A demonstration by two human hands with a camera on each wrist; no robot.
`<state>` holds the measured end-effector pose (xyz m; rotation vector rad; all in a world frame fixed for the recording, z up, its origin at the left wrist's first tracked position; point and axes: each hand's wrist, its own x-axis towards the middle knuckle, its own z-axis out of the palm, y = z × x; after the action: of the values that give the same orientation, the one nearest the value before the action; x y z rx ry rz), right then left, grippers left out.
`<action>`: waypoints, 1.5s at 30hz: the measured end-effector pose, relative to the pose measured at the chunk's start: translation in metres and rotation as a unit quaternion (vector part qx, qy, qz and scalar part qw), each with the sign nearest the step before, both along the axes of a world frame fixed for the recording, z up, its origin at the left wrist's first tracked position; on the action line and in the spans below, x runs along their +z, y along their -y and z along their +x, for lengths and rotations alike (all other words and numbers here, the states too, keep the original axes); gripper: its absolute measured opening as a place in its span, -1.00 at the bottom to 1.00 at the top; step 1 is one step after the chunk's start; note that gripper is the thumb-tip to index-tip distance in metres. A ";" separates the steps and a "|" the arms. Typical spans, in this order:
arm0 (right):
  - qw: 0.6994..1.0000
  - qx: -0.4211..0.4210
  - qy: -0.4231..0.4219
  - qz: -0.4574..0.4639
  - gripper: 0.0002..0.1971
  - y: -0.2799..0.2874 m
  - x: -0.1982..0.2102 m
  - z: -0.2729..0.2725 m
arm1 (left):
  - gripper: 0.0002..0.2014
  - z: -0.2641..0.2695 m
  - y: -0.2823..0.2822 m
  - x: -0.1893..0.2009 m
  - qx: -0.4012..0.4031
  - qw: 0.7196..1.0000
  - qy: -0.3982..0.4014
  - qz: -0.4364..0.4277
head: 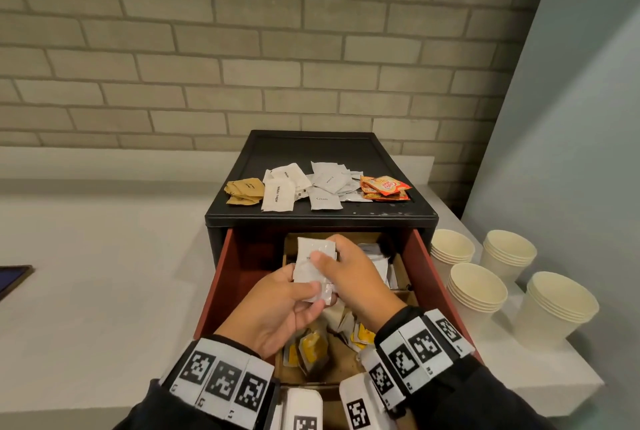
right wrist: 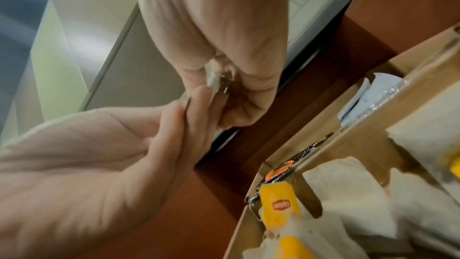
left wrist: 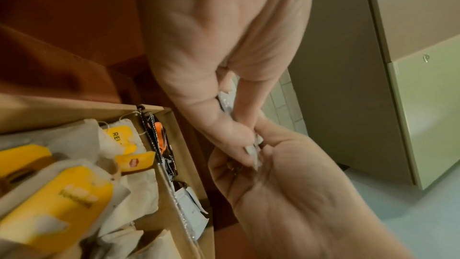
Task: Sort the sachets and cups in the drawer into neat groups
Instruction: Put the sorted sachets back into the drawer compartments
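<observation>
**Both hands on white sachets above the open drawer**

Head view: the red drawer (head: 221,277) stands pulled out from the black cabinet (head: 318,218). Above it the left hand (head: 277,308) and right hand (head: 349,277) meet on a small bundle of white sachets (head: 311,263), thumbs and fingers clamped on it from either side. On the cabinet top lie four heaps in a row: brown sachets (head: 242,190), white sugar sachets (head: 280,187), cream sachets (head: 329,183), orange sachets (head: 384,188), all back from the front edge. Stacked paper cups (head: 476,285) stand on the counter right of the drawer wall.

Left wrist view: yellow-tagged tea bags (left wrist: 57,194) fill a cardboard divider (left wrist: 171,180); red floor lies open beside it.

Right wrist view: fingertips (right wrist: 199,94) pinch the bundle's edge, above that bare strip.
</observation>
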<state>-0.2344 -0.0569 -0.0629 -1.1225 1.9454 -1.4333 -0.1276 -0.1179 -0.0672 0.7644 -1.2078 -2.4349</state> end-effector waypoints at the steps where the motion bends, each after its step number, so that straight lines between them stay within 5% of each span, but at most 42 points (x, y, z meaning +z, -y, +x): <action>1: 1.000 -0.017 0.022 -0.004 -0.84 0.002 -0.001 -0.002 | -0.66 0.000 0.000 0.000 0.007 1.000 0.009 -0.009; 6: 0.977 -0.158 0.138 -0.033 -0.69 -0.002 0.000 -0.027 | -0.68 0.000 0.003 0.002 0.041 0.998 0.040 -0.033; 10: 0.960 -0.204 0.192 0.000 -0.95 -0.010 -0.002 -0.041 | -0.65 0.000 0.006 0.004 0.071 0.997 0.030 0.001; 14: 0.932 -0.269 0.241 -0.029 -0.68 -0.008 -0.010 -0.051 | -0.63 0.001 0.005 0.004 0.075 0.997 0.025 0.005; 16: 0.933 -0.271 0.236 0.003 -0.48 -0.006 -0.015 -0.055 | -0.63 0.001 0.005 0.004 0.080 0.996 0.030 -0.001; 19: 0.938 -0.278 0.203 0.051 -0.44 -0.006 -0.011 -0.055 | -0.65 0.001 0.005 0.003 0.090 0.995 0.043 -0.018; 23: 0.968 -0.151 0.195 0.037 -0.63 -0.010 0.006 -0.031 | -0.75 0.002 0.006 -0.002 0.082 0.991 0.086 -0.065; 27: 0.996 -0.015 0.036 0.080 -0.91 -0.005 0.008 -0.003 | -0.83 0.003 0.005 -0.003 0.072 0.983 0.123 -0.120; 29: 0.997 -0.035 0.014 0.069 -0.89 -0.003 0.007 -0.002 | -0.83 0.005 0.004 -0.003 0.066 0.981 0.122 -0.139; 32: 0.987 -0.109 0.113 0.044 -0.84 -0.004 0.010 -0.011 | -0.85 0.005 0.005 -0.003 0.058 0.978 0.124 -0.158; 39: 0.916 -0.269 0.297 0.017 -0.88 -0.015 0.007 -0.043 | -0.87 0.005 0.005 -0.002 0.103 0.975 0.126 -0.152; 42: 0.923 -0.268 0.275 0.009 -0.62 -0.012 -0.002 -0.046 | -0.86 0.005 0.004 -0.001 0.113 0.974 0.125 -0.150; 45: 0.937 -0.236 0.253 0.058 -0.58 -0.007 0.004 -0.036 | -0.85 0.005 0.004 -0.001 0.117 0.974 0.123 -0.150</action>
<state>-0.2701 -0.0495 -0.0594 -0.1866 1.9402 -1.6128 -0.1223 -0.1218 -0.0685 1.0674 -1.4406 -1.9544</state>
